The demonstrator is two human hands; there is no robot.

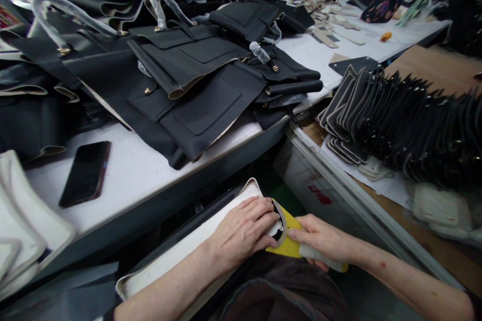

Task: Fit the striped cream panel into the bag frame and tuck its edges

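Note:
Across my lap lies a long piece with a white face (188,241) and black material along its sides, its far corner raised. My left hand (244,228) rests on it, fingers together and curled over its end. In my right hand (320,241) is a yellow hand tool (291,235) with a grey curved edge and a pale grip; the thumb lies on its yellow side. The tool's curved edge is right at my left fingertips, around a small black-and-white end. What lies under my left fingers is hidden.
Black leather bags (211,100) with plastic-wrapped handles pile on the white table (124,170) ahead. A phone (86,173) lies near its edge, with white panels (30,210) at left. To the right, several black flaps (414,125) stand in a row on cardboard.

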